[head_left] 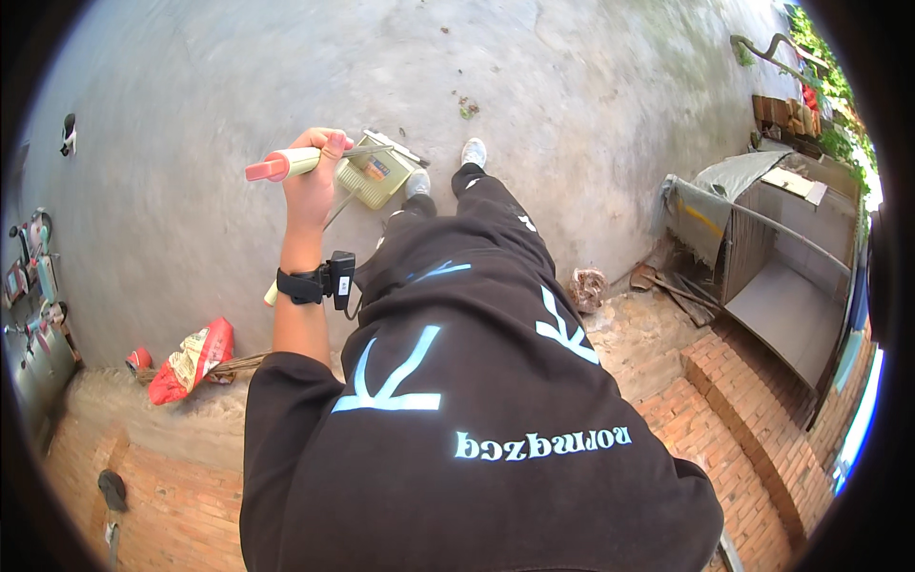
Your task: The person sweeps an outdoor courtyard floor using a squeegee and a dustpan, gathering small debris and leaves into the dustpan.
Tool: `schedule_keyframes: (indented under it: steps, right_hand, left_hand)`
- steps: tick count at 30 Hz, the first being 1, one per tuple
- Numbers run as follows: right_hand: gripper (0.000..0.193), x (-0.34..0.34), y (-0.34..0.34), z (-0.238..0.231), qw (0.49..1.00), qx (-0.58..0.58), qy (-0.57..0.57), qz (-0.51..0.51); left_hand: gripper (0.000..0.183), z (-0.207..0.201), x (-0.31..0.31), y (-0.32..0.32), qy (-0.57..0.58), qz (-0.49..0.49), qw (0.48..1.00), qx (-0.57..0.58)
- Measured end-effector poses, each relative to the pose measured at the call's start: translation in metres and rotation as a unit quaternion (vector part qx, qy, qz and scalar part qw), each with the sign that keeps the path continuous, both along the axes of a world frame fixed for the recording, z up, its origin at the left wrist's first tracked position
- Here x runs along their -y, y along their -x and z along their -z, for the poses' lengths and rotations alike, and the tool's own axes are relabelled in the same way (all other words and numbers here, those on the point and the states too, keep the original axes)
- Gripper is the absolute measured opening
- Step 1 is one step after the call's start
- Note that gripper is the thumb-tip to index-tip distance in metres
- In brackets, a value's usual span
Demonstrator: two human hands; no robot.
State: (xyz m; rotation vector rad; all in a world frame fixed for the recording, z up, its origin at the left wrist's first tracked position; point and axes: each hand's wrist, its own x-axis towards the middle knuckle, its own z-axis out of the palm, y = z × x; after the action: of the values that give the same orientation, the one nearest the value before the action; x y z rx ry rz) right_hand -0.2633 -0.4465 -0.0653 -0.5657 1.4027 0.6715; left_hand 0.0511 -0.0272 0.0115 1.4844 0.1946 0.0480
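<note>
My left hand (315, 176) is closed round the cream grip of a broom (303, 160) with a pink end. Its thin metal pole runs right, toward a pale bar at the far edge of a dustpan (379, 176); the bristles cannot be made out. That dustpan is cream, with a comb-like toothed side, and rests on the floor by my left shoe. A second pole (341, 208) slants from it behind my forearm, and its cream end (272, 294) shows on the other side. On my left wrist is a black strap with a small device (340, 278). My right hand is out of view.
Small bits of debris (467, 108) lie on the grey concrete floor ahead. To the left is a red and white bag (193, 360) on some sticks. A grey cabinet (786, 300) stands at right beside a brick step (743, 429). A crumpled plastic bag (587, 289) lies nearby.
</note>
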Motion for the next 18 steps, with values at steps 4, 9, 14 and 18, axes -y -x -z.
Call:
schedule_keyframes:
  steps: [4, 9, 14, 18]
  right_hand:
    - [0.032, -0.011, 0.016, 0.014, 1.000, -0.015, -0.001, 0.015]
    - [0.033, -0.017, 0.024, 0.022, 0.999, -0.024, 0.000, 0.028]
    - [0.034, -0.004, 0.020, 0.023, 0.999, -0.020, 0.016, 0.020]
    - [0.034, 0.041, -0.046, 0.018, 0.986, 0.059, 0.134, -0.077]
  left_hand:
    - [0.023, 0.000, 0.006, -0.006, 0.010, 0.011, 1.000, -0.007]
    - [0.023, 0.003, 0.009, -0.011, 0.001, 0.036, 0.999, -0.001]
    - [0.020, 0.012, 0.015, -0.013, -0.005, 0.068, 0.997, -0.046]
    - [0.019, 0.014, 0.029, -0.011, -0.025, 0.093, 0.993, -0.073]
